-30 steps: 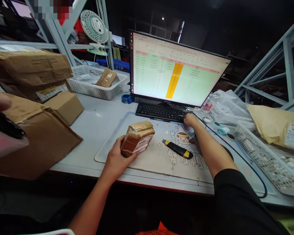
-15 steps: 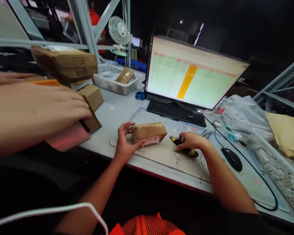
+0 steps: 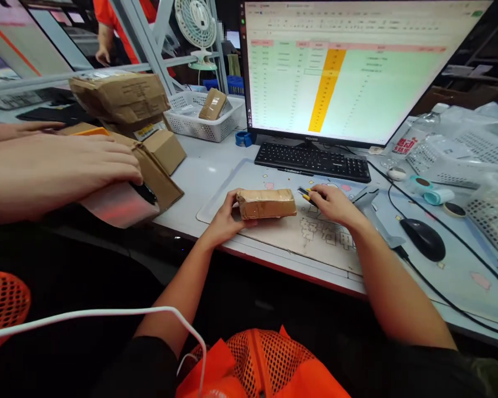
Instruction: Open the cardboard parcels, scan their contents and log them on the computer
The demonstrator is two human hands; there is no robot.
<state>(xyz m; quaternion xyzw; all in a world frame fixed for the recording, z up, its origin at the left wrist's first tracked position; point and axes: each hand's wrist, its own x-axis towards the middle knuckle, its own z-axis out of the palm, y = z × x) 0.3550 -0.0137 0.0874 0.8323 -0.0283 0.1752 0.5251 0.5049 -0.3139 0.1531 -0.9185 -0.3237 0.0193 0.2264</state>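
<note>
Head view: the left hand (image 3: 224,224), partly open, clasps the left end of a brown box (image 3: 268,205) over the mat (image 3: 282,239) on the bench (image 3: 203,166); the right hand (image 3: 332,204), fingers curled, grips a utility knife (image 3: 306,195) beside it.

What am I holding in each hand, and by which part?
Left hand: the small cardboard box, by its left end. Right hand: the utility knife, by its handle.
</note>
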